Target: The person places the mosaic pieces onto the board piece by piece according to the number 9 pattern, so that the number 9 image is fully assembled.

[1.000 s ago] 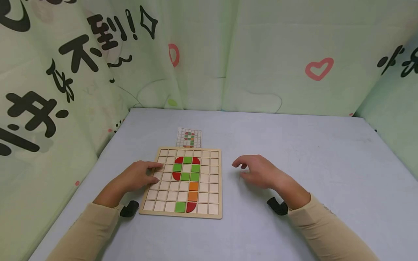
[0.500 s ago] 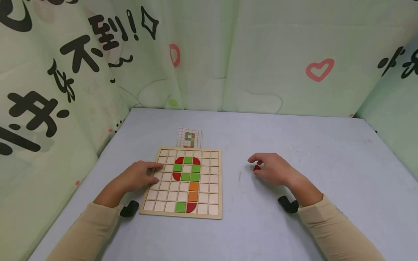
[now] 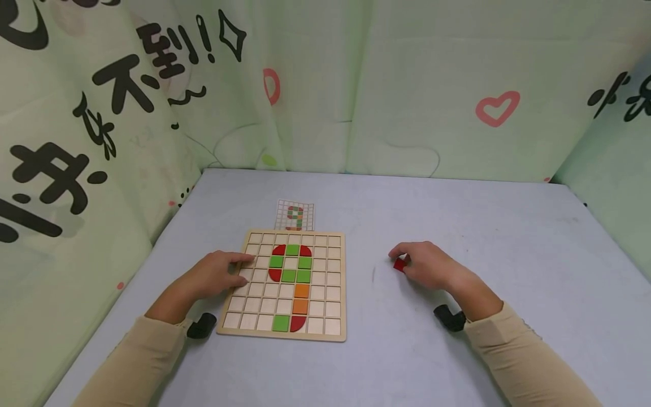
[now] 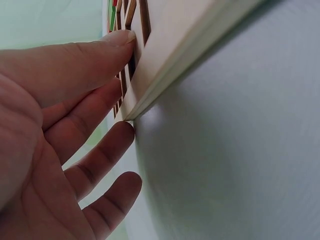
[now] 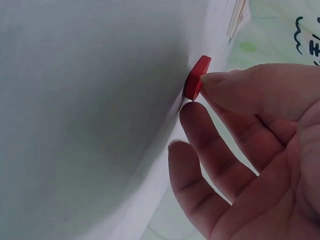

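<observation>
My left hand rests on the left edge of a wooden grid board, its index finger and thumb lying over the frame. In the left wrist view the thumb presses near the grid slots, and other fingertips are right at the frame's edge. Red, green and orange tiles sit in the board, forming a shape like a 9. To the right of the board, my right hand pinches a small red tile close over the table. The right wrist view shows the thumb against this red tile; the index fingertip is mostly hidden.
A small printed card with a coloured grid pattern lies behind the board, its near end covered by it. The pale table is bordered by a green printed curtain at the back and sides.
My right hand has moved right, away from the board. A red tile has come into view at its fingertips and has turned to show more of its face. The left hand stays still.
</observation>
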`<state>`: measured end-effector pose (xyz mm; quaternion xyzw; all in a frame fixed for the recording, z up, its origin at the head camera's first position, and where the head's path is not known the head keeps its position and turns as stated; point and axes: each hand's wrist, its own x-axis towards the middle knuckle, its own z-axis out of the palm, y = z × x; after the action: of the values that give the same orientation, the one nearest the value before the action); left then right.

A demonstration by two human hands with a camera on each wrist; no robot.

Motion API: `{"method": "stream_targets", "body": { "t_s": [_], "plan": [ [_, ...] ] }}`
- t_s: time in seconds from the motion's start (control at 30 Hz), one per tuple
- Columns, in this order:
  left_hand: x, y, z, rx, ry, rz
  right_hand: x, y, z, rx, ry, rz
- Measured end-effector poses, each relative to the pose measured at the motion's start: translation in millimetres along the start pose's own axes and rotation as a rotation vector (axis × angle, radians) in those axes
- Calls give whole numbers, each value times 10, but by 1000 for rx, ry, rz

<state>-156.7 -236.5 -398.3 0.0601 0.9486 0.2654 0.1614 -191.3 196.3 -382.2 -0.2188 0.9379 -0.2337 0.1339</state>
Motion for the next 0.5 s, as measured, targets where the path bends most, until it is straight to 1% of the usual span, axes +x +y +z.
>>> {"method": "stream_targets", "body": {
  "t_s": [0.27, 0.5],
  "plan": [
    [-1, 6, -1, -9, 2, -8, 10, 2, 6, 5, 11, -9],
    [3, 7, 6, 0, 2, -12, 34, 24, 17, -33, 33, 1]
  ]
}}
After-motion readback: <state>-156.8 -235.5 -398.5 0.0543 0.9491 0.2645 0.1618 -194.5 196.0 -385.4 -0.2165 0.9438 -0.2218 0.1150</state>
